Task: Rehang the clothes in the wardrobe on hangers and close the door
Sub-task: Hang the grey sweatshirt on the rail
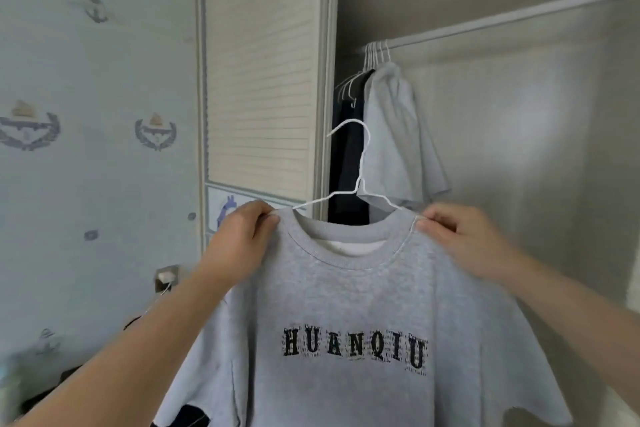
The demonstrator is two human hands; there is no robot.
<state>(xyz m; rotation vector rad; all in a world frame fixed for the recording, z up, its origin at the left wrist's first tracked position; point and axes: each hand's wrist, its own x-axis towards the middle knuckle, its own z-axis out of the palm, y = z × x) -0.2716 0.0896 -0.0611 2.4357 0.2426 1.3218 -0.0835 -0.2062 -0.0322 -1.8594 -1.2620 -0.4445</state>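
- Pale blue wallpaper [97, 184], printed with anchors and crests, is covering the wall.
- A metal fitting [168, 276] is sticking out at the wallpaper's lower right edge.
- A blue sticker [228, 206] is showing just right of the wallpaper.

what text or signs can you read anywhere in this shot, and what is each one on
"HUANQIU": black block letters across the chest of the grey T-shirt.
Fine print behind those letters: too blurred to read.
Wallpaper: only anchor and crest emblems, no readable words.
Blue sticker on the wardrobe door: partly hidden, no text legible.
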